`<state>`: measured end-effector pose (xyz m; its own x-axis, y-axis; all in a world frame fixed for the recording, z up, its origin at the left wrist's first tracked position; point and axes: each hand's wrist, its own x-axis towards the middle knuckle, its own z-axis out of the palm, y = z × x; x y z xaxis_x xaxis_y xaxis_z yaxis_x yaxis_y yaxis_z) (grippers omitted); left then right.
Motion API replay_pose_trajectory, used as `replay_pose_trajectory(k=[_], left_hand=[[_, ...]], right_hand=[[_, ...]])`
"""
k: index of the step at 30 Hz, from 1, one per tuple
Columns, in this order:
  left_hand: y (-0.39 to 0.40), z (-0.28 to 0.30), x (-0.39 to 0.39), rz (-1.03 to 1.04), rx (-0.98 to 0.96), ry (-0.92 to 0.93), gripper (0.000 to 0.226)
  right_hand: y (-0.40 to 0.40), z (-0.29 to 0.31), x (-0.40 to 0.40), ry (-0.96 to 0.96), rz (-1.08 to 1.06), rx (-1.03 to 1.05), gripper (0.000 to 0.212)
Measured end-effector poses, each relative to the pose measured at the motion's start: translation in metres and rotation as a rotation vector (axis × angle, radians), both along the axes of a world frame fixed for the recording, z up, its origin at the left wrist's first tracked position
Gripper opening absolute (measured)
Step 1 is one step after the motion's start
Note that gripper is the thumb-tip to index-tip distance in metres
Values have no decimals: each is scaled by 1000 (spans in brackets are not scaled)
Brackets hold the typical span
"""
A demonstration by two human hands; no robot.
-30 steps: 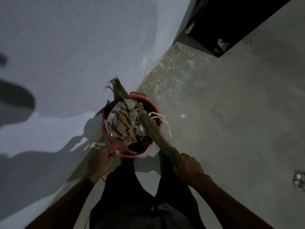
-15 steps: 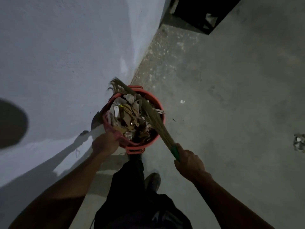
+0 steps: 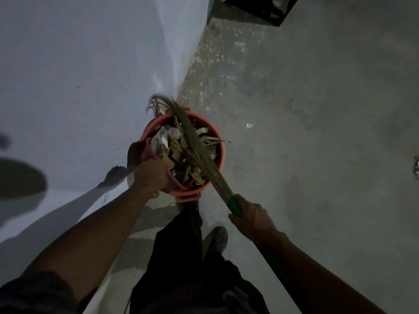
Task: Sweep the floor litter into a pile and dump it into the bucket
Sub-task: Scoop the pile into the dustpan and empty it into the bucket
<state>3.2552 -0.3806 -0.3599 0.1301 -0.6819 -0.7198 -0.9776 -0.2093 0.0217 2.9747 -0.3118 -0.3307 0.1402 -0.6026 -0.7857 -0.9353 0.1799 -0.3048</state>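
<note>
A red bucket (image 3: pixel 221 145) stands on the floor against the white wall, filled with paper and cardboard litter (image 3: pixel 175 147). My left hand (image 3: pixel 150 174) grips a pink piece at the bucket's near-left rim, maybe a dustpan or the handle. My right hand (image 3: pixel 252 216) holds the green handle of a grass broom (image 3: pixel 196 147). The broom's bristles lie across the top of the litter, their tips sticking out past the far rim.
The white wall (image 3: pixel 90 75) runs along the left, the grey concrete floor (image 3: pixel 317 155) spreads to the right. A small white scrap (image 3: pixel 249 125) lies on the floor beyond the bucket, another bit (image 3: pixel 416 164) at the right edge. A dark object (image 3: pixel 256 7) sits at top. My legs and shoe (image 3: pixel 215 241) are below.
My left hand rose from below the bucket to its near-left rim and took hold there. The broom bristles shifted further across the litter. The loose paper strips hanging over the right rim are gone.
</note>
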Motion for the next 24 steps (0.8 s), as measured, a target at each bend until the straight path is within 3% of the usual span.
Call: replay_pose_trajectory(k=[7, 15, 24], left_hand=[[-25, -39, -8, 96, 108, 38, 20], [-51, -81, -25, 3, 31, -22, 22], [-57, -98, -36, 3, 39, -54, 23]], right_hand=[[-16, -52, 23, 20, 5, 85, 56], [-47, -96, 27, 72, 26, 123, 41], [-48, -106, 29, 62, 10, 133, 42]])
